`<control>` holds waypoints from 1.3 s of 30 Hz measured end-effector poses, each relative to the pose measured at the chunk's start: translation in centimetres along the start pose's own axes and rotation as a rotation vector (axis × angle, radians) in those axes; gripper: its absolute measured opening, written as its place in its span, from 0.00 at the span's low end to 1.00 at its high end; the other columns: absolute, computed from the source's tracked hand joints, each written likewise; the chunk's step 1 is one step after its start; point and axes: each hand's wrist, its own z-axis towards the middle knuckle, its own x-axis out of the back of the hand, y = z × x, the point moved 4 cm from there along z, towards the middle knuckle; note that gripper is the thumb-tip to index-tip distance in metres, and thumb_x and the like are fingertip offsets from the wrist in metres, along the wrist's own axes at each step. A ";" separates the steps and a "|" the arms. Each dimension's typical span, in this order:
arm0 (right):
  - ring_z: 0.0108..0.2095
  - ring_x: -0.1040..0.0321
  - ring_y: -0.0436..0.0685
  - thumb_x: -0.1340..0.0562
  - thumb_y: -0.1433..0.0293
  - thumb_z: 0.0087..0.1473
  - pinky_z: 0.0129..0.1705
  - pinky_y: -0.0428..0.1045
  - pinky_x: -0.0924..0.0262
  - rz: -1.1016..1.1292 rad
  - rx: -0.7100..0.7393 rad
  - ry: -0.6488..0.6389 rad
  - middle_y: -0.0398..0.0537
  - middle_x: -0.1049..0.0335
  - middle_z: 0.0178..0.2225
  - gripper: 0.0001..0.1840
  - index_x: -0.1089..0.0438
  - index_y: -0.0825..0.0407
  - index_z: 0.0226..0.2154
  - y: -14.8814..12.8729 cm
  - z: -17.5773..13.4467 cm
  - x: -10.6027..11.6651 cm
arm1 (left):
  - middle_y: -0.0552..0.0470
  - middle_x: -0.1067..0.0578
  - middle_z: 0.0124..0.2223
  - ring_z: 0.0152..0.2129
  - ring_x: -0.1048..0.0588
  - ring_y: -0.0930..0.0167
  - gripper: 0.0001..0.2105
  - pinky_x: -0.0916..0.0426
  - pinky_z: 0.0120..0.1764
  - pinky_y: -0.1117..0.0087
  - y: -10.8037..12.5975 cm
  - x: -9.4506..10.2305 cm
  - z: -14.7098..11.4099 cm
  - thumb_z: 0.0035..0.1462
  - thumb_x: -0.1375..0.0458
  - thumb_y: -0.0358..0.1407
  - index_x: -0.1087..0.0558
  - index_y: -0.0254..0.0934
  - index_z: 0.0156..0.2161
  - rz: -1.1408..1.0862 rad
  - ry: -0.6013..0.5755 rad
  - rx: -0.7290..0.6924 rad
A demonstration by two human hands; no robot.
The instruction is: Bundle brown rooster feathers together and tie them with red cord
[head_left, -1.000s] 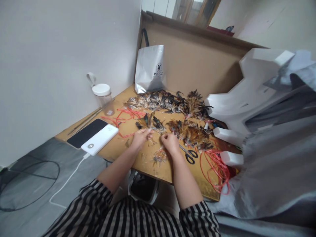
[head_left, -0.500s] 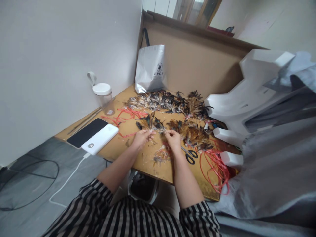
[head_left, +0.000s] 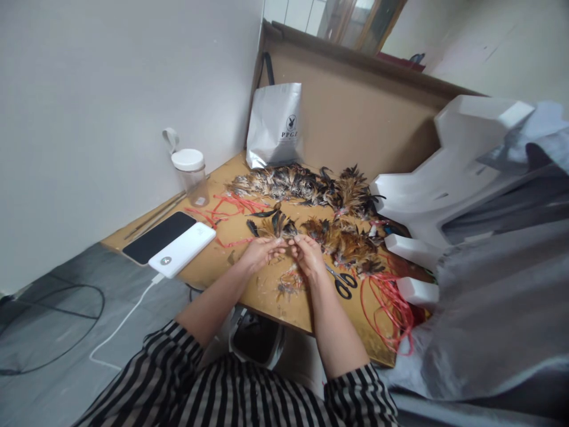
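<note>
— Looking at the left side first?

— Lying at the left edge of the wooden board [head_left: 267, 296]: black phone [head_left: 157, 237], white power bank [head_left: 182, 249] just beside it, cable trailing off toward the near floor. Standing farther back, near the wall: clear jar [head_left: 192, 178] with white lid. Sprawling between jar and hands: red strings [head_left: 226, 207].

— And the hands?

— Meeting near the board's middle. Left hand [head_left: 260, 254] curling partly closed, fingertips pinching the near end of a small feather bundle [head_left: 273, 227]. Right hand [head_left: 308, 255] closing likewise, fingertips pressing on the same end from the right, almost touching the left hand.

— Looking like what, that bundle?

— Fanning out brown and tan with dark, glossy tips, ragged at the edges, narrowing at the pinched end.

— Pointing which way?

— Running near to far along its length: quill end gathered at the fingers, tips spreading toward the far left, away from the person.

— Farther right?

— Lying just right of the right hand: black scissors [head_left: 342, 283]. Heaping behind, toward the far side: more feather bundles [head_left: 320, 190], with a silver bag [head_left: 275, 124] leaning against the brown backboard. Tangling at the near right edge: red cord [head_left: 386, 302], beside white foam pieces [head_left: 444, 178].
</note>
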 end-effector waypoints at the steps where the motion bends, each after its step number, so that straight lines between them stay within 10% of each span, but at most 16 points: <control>1: 0.18 0.43 0.45 0.35 0.63 0.38 0.19 0.42 0.50 0.004 -0.001 -0.009 0.43 0.31 0.23 0.11 0.34 0.52 0.23 0.1 0.0 -0.1 | 0.43 0.24 0.34 0.24 0.27 0.77 0.10 0.37 0.24 0.80 -0.1 0.0 0.0 0.44 0.38 0.33 0.26 0.28 0.33 -0.009 -0.005 0.002; 28: 0.16 0.48 0.44 0.35 0.63 0.36 0.20 0.42 0.52 -0.248 0.108 0.039 0.35 0.41 0.16 0.14 0.35 0.52 0.27 0.4 0.0 -0.2 | 0.44 0.24 0.32 0.24 0.28 0.77 0.09 0.36 0.25 0.81 0.4 0.1 0.2 0.45 0.39 0.32 0.27 0.28 0.33 -0.082 -0.013 -0.054; 35: 0.28 0.38 0.51 0.42 0.64 0.44 0.33 0.46 0.44 -0.992 0.434 0.092 0.46 0.33 0.30 0.11 0.30 0.52 0.31 -0.9 -0.3 0.5 | 0.48 0.25 0.32 0.21 0.30 0.80 0.08 0.38 0.22 0.81 1.5 0.7 0.0 0.44 0.39 0.32 0.28 0.29 0.32 -0.199 0.149 -0.170; 39: 0.36 0.37 0.53 0.45 0.66 0.49 0.37 0.46 0.46 -1.490 0.379 0.021 0.49 0.32 0.35 0.11 0.29 0.49 0.33 -0.9 -1.1 -0.8 | 0.48 0.25 0.31 0.21 0.30 0.80 0.09 0.38 0.22 0.81 1.5 0.7 -0.1 0.44 0.39 0.31 0.29 0.29 0.32 -0.218 0.171 -0.157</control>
